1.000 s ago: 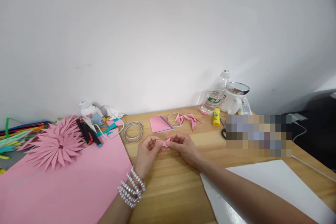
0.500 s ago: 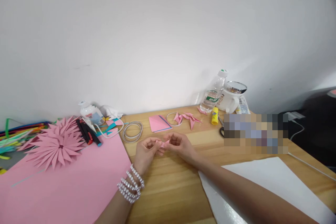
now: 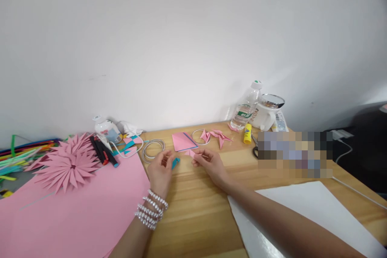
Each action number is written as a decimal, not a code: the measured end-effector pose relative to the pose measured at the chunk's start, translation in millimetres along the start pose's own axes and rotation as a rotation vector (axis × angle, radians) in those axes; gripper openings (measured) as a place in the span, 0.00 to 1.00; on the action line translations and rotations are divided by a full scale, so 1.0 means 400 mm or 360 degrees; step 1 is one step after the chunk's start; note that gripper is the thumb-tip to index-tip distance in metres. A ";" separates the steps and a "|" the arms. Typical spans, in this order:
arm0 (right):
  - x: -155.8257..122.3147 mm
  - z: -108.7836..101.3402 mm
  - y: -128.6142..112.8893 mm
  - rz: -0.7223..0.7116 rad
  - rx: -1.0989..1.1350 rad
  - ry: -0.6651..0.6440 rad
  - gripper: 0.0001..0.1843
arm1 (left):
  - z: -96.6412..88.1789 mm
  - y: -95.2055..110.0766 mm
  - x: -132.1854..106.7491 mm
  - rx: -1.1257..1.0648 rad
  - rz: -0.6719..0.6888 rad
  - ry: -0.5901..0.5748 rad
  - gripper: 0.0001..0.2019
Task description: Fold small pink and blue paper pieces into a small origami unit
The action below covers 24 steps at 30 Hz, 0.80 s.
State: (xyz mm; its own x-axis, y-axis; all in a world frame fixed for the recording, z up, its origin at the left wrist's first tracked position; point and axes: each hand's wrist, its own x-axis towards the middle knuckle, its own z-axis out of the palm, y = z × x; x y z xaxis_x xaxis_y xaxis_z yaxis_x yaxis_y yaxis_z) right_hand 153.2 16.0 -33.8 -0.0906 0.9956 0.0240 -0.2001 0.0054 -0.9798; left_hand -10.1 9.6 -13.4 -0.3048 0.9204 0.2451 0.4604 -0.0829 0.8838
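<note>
Pinched between the fingers of my left hand [image 3: 160, 169] is a small blue piece of paper [image 3: 175, 163]; its full shape is partly hidden. A little to the right, my right hand [image 3: 210, 165] grips a small folded pink paper piece [image 3: 190, 153] by thumb and fingers. The two pieces are apart, above the wooden table. Just behind them lie square sheets of pink paper [image 3: 183, 141] with a blue edge showing. Folded pink paper shapes [image 3: 221, 137] rest behind my right hand.
At left, large pink paper flowers [image 3: 71, 168] and markers [image 3: 102, 151] lie on a pink sheet [image 3: 99, 209]. Coiled cable [image 3: 153, 150] sits beside it. A glue stick [image 3: 247, 134], scissors [image 3: 255, 151], water bottle [image 3: 245, 107] and mug [image 3: 266, 115] stand or lie at right. A white board [image 3: 314, 209] lies in front.
My hands, earlier together on one pink folded piece, have moved apart. A blue piece now shows in my left hand, while the pink piece is in my right.
</note>
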 end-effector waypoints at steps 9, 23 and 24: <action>0.009 -0.008 0.013 -0.0058 0.0090 0.0116 0.17 | 0.000 -0.035 0.005 0.0225 0.0253 -0.0130 0.13; 0.006 -0.005 0.010 -0.0052 0.0116 0.0034 0.15 | 0.009 0.015 -0.010 -0.0610 -0.0297 -0.0431 0.18; 0.006 -0.005 0.011 -0.0054 0.0131 0.0026 0.15 | 0.009 0.018 -0.011 -0.0655 -0.0347 -0.0465 0.18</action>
State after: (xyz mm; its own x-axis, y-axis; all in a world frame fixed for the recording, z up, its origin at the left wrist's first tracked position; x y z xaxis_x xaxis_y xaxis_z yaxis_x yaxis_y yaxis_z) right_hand 153.8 18.7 -38.6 -0.0665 0.9964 0.0532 -0.2823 0.0323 -0.9588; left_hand -2.5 6.1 -9.5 -0.0856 0.9959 -0.0302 0.0303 0.0329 0.9990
